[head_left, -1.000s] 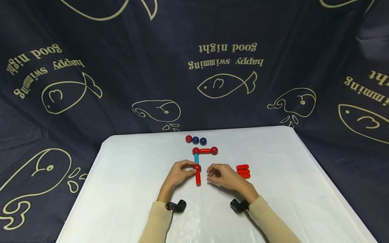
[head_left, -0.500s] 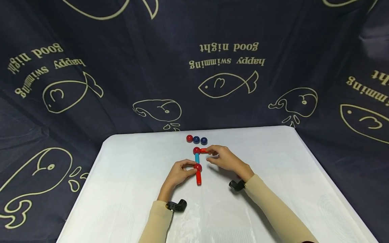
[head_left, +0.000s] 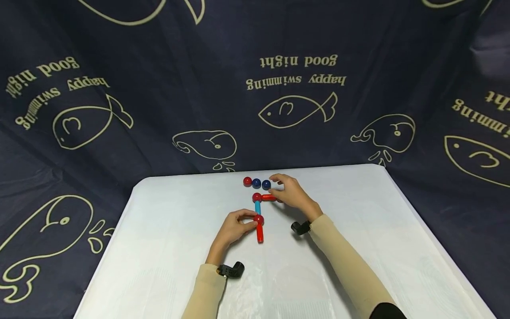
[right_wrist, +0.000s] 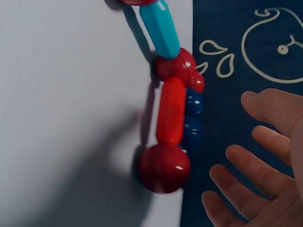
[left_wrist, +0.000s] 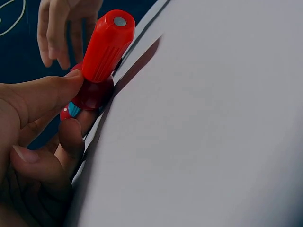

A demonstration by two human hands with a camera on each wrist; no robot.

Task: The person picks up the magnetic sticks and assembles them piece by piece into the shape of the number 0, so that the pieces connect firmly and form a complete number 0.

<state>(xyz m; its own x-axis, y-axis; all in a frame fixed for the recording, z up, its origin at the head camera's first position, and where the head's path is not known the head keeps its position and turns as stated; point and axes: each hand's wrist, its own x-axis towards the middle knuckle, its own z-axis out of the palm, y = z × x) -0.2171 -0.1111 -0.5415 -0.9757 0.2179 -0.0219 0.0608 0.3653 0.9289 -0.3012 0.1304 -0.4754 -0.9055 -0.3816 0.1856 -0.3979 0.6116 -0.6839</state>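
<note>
Right hand point(head_left: 292, 193) covers the far red ball point(right_wrist: 164, 168) in the head view; the red stack is hidden behind the forearm.

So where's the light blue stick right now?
In the head view, the light blue stick lies mid-table between two red balls, just beyond the left hand.

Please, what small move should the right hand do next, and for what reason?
Probably the right hand should close its fingers on the nearest blue ball. The hand is open and hovers beside the row of loose balls, holding nothing, while the left hand pinches the red ball that joins the blue rod and the red rod.
</note>
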